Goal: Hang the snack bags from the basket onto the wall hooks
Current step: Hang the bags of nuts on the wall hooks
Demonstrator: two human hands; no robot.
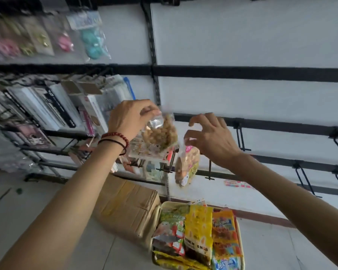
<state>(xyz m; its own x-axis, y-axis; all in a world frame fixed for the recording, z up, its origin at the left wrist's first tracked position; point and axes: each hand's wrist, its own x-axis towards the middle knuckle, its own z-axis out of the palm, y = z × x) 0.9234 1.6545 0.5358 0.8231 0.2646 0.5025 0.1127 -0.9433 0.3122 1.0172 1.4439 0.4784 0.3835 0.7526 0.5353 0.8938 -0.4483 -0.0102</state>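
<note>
While both arms are raised toward the white wall, a clear snack bag (pixel 160 137) of pale brown pieces is gripped at its top by the left hand (pixel 129 121), whose fingers are curled over the bag's upper edge. A second snack bag (pixel 187 166) is hung just below the right hand (pixel 211 137), its clear top pinched at the thumb while the other fingers are spread and bent above it. The two bags are held close together between the hands; whether they touch cannot be told. A black wall hook (pixel 240 137) is seen just right of the right hand, and further hooks are mounted farther right. Well below the right hand, the basket (pixel 241 242) is seen, packed with coloured snack packets (pixel 198 230). A cardboard box (pixel 125 207) is placed beside the basket, beneath the left hand. Red beads and a black cord (pixel 115 139) are worn on the left wrist.
</note>
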